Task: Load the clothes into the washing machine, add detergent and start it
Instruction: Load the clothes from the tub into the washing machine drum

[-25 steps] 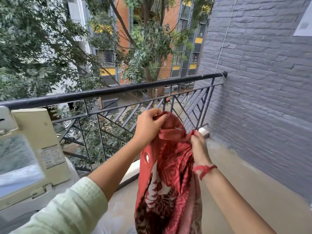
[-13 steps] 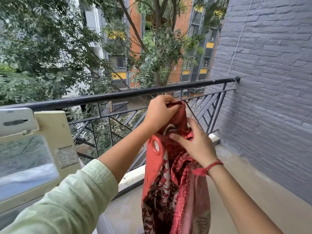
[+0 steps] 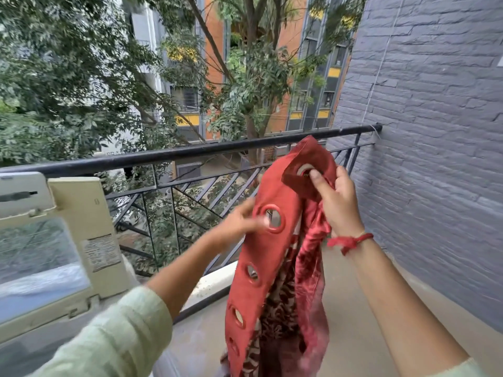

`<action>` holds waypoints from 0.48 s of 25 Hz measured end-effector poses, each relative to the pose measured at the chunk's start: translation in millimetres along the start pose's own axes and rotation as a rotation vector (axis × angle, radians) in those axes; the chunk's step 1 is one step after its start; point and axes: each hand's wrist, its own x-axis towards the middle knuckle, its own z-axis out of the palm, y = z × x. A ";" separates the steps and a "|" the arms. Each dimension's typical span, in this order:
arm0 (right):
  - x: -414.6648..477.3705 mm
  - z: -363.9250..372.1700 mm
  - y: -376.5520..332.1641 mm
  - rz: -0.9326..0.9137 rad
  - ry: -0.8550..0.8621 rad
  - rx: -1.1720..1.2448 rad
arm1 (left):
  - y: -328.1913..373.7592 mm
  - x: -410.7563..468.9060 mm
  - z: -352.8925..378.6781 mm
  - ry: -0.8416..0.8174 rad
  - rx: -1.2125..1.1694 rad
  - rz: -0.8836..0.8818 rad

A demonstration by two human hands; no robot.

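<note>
The sticker (image 3: 102, 253) on the washing machine lid (image 3: 79, 208) is too blurred to read.

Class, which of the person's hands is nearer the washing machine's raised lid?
Left. The left hand grips the red curtain right of the lid; the right hand pinches it farther right, nearer the brick wall.

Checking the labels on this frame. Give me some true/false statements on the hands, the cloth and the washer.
1. The right hand grips the top of the red eyelet curtain. True.
2. The left hand hangs idle, clear of the curtain. False: though blurred, it holds the curtain's edge beside an eyelet.
3. The washing machine lid stands raised. True.
4. The curtain is draped over the balcony railing. False: it hangs from the hands, in front of the railing.
5. The red thread band is on the left wrist. False: it is on the right wrist.
</note>
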 end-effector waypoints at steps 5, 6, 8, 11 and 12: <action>11.1 -41.0 -11.6 0.029 0.110 0.014 | -102.3 -9.0 40.5 0.094 -0.109 -0.136; 10.2 -52.9 -11.8 0.015 0.185 -0.005 | -95.9 -3.8 31.9 0.182 -0.063 -0.081; 3.7 -67.9 -6.6 0.040 0.325 0.038 | -64.2 2.5 15.5 0.301 0.109 0.074; -15.9 -53.6 3.4 0.126 0.360 0.095 | 8.8 7.4 12.9 0.429 0.448 0.369; -21.5 -41.3 5.0 0.145 0.332 0.119 | 35.3 6.9 19.7 0.462 0.471 0.433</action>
